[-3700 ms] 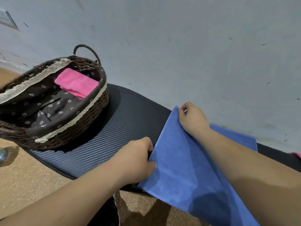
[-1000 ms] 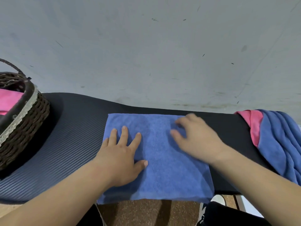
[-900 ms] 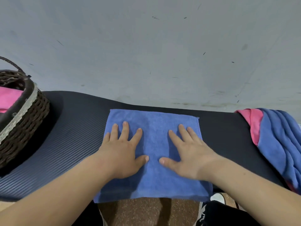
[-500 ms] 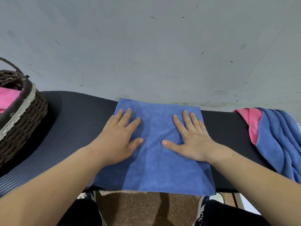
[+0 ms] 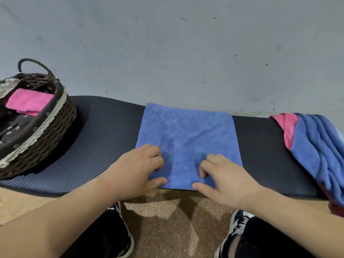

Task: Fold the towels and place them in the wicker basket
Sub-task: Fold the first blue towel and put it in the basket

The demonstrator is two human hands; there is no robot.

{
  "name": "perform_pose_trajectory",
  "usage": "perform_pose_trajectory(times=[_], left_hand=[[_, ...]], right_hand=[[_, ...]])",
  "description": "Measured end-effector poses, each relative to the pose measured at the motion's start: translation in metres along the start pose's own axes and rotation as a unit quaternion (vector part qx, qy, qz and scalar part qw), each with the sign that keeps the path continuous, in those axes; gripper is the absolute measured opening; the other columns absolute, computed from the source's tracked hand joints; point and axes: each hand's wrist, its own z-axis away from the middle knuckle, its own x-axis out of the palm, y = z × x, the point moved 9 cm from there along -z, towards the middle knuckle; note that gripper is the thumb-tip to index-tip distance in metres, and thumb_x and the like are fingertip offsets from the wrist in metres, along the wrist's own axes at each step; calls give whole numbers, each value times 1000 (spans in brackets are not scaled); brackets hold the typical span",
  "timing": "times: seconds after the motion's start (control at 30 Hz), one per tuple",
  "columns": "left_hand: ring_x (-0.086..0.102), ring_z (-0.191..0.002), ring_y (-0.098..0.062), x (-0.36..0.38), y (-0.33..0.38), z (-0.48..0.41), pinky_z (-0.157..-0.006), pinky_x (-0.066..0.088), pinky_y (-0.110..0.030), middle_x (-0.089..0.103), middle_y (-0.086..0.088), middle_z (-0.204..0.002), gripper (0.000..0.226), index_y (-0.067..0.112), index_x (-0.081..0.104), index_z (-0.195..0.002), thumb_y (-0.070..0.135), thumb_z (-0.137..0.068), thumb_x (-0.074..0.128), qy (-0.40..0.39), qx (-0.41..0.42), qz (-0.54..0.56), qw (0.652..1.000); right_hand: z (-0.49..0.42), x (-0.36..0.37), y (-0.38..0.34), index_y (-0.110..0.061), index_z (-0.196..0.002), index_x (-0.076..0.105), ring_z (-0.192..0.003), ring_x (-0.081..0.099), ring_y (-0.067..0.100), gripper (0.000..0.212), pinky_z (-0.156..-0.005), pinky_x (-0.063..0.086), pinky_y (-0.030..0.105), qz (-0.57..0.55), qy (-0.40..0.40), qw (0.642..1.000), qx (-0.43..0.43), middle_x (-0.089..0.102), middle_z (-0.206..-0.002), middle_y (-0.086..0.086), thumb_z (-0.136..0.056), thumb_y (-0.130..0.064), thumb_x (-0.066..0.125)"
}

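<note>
A blue towel point(image 5: 188, 138) lies flat on the dark ribbed mat point(image 5: 104, 135), folded to a rough square. My left hand point(image 5: 138, 170) and my right hand point(image 5: 221, 175) sit at its near edge with fingers curled on top and thumbs at the hem, pinching that edge. The wicker basket point(image 5: 46, 131) with a lace-trimmed dark lining stands at the left, and a folded pink towel point(image 5: 28, 101) lies inside it. A heap of blue and pink towels point(image 5: 316, 142) lies at the mat's right end.
A grey wall point(image 5: 167, 53) rises directly behind the mat. Below the mat's near edge is speckled brown floor point(image 5: 167, 216), with my dark-trousered knees and black-and-white shoes at the bottom of the view.
Both hands slid back from the towel's middle, where they lay flat with spread fingers, to its near edge and curled onto it. The towel now lies further up the mat.
</note>
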Motion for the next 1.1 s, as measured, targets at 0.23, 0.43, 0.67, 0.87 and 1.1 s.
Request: perform_pose_trajectory(times=[0.23,0.43,0.67,0.87,1.1], left_hand=[[54,-112,-13,7,-3,28,-75,55,-30,55,10,-127,26,26,53,-94,39,-82,72,-28,8,17,999],[59,-107,-6,-14,-26,41,-89,51,-33,63,17,-112,7,33,56,-95,31,-97,62,10,-78,111,991],[64,-95,-6,-29,-52,44,-87,54,-34,69,18,-104,21,34,65,-109,19,-94,63,21,-175,130,976],[68,-102,4,-40,-55,44,-91,51,-26,76,11,-98,23,20,68,-70,0,-82,67,21,-256,300,919],[52,-62,-16,-49,-38,46,-57,43,-19,58,-8,-62,11,2,64,-70,-5,-78,65,-38,-272,420,865]], right_hand=[[13,1,0,-32,-94,47,-86,40,9,48,-66,42,25,44,17,996,-70,37,-95,-17,-80,-76,59],[23,-9,20,-32,-97,59,-84,42,7,19,-69,46,29,-14,47,997,-57,39,-93,-17,-89,-45,69],[44,-27,71,-32,-88,71,-88,57,7,6,-82,51,37,-93,55,994,16,59,-91,-16,-86,-26,71],[50,-50,70,-30,-85,74,-88,65,12,7,-82,52,37,-152,31,988,23,71,-87,-11,-91,-34,71],[62,-52,82,-27,-82,79,-70,60,10,8,-71,49,32,-308,-68,945,92,72,-77,5,-90,-30,78]])
